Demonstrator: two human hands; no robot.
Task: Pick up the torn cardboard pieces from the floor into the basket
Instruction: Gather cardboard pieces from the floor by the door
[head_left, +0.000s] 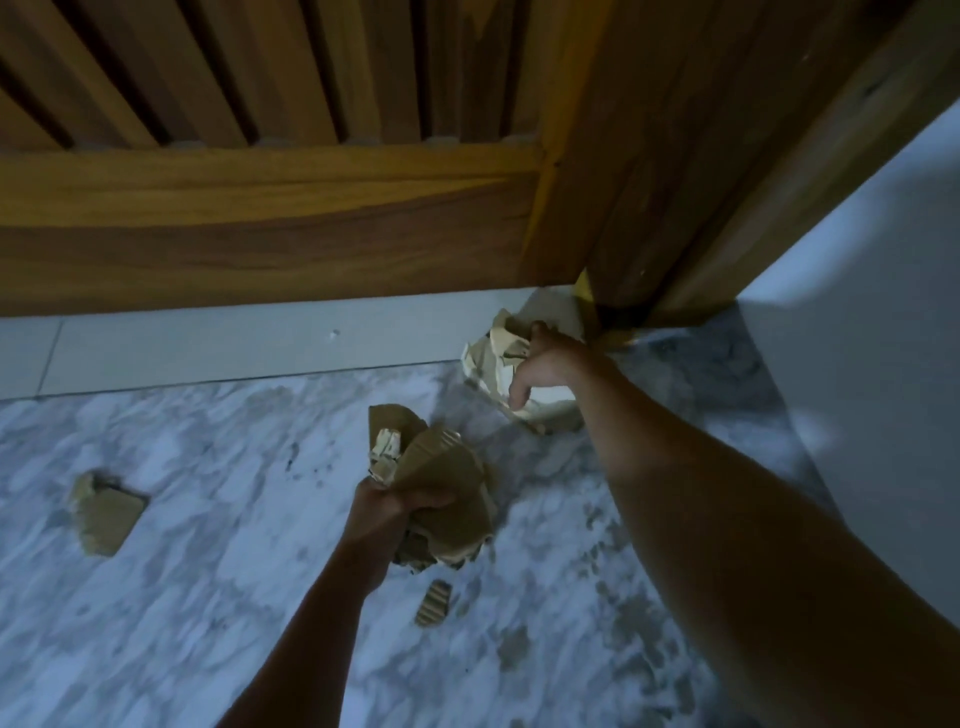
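Note:
My left hand (387, 512) grips a bunch of torn brown cardboard pieces (441, 483) held just above the marble floor. My right hand (540, 364) reaches to the foot of the wooden door frame and its fingers curl round a pale crumpled cardboard piece (493, 353) lying there. A flat brown cardboard piece (104, 514) lies on the floor at the left. A small corrugated scrap (434, 603) lies below the bunch in my left hand. No basket is in view.
A wooden slatted door (260, 208) and its frame post (675, 182) stand straight ahead. A white wall (857, 338) closes the right side. The marble floor (208, 597) has dark smudges, and a pale tile strip (234, 343) runs along the door.

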